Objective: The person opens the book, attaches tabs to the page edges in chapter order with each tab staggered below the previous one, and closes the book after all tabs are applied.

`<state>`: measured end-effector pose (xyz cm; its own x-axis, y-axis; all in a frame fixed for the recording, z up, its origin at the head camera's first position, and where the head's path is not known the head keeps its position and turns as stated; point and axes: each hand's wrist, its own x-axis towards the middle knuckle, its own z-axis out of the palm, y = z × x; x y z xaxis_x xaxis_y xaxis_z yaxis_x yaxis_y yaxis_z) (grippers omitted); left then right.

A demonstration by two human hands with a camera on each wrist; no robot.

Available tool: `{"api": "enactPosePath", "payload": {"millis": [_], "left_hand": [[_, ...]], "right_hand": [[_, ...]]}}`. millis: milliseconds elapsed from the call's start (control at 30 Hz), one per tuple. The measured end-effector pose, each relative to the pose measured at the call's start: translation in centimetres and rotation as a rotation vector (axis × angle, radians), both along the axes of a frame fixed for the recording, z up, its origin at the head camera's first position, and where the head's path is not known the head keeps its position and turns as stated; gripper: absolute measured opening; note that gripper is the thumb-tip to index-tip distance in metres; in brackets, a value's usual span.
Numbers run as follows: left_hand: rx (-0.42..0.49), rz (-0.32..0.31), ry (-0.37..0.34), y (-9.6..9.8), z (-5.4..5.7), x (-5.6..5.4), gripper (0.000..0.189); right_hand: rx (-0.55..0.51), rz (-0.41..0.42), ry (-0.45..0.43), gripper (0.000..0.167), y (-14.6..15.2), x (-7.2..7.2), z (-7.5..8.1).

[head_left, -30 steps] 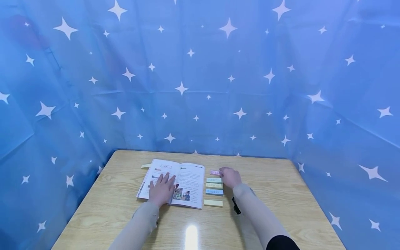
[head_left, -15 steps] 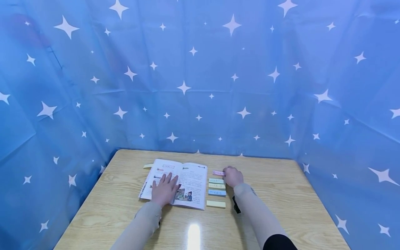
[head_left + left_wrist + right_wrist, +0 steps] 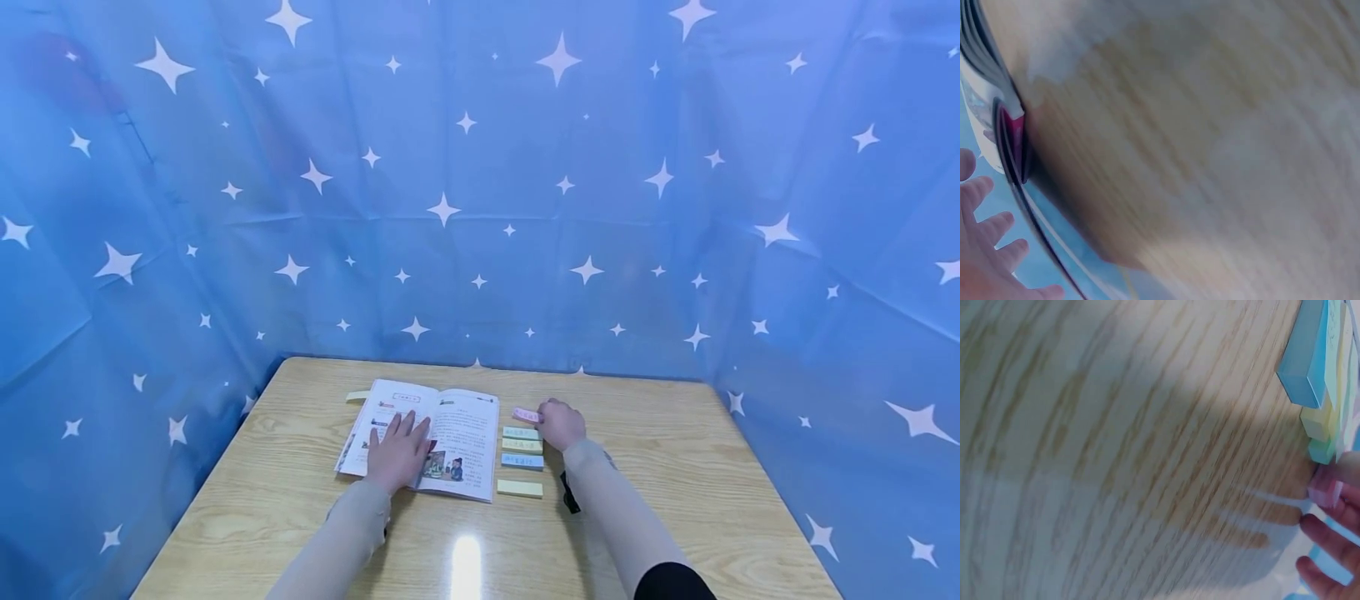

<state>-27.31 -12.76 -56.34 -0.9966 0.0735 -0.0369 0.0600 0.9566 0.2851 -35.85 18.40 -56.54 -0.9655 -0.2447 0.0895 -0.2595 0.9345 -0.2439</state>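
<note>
My left hand (image 3: 397, 454) rests with spread, straight fingers on the left page of an open book (image 3: 468, 417); its fingers (image 3: 994, 225) also show beside the book's page edges in the left wrist view. At the right, my right hand (image 3: 562, 425) pinches the right end of a pink sticky note pad (image 3: 526, 415) between thumb and index finger. Handwriting runs along the pad's top. Seen from the right wrist, the pink pad (image 3: 1324, 487) sits low by the tabletop, with the other fingers (image 3: 1329, 540) held apart from it.
Below the pink pad lie a green pad (image 3: 521, 433), a yellow pad (image 3: 521, 447) and a blue pad (image 3: 522, 461), all with writing. A pale yellow pad (image 3: 519, 489) lies nearer. Another pale strip (image 3: 357, 396) pokes out by the book's upper left corner. A starry blue curtain surrounds the wooden table (image 3: 637, 492).
The head view has shifted slightly. The pink pad has turned a little, its right end lower, and more of it shows beside my right hand. My left hand stays on the book.
</note>
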Motion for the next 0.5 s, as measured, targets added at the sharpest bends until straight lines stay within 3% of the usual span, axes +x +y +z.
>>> {"api": "enactPosePath", "payload": {"millis": [300,500], "left_hand": [[0.037,0.001,0.011,-0.1,1.1,0.0,0.049],[0.04,-0.007,0.041,0.0,1.9,0.0,0.047]], "right_hand": [[-0.028,-0.001,0.042,0.008,0.9,0.1,1.0],[-0.055,0.012,0.044,0.009,1.1,0.5,2.9]]}}
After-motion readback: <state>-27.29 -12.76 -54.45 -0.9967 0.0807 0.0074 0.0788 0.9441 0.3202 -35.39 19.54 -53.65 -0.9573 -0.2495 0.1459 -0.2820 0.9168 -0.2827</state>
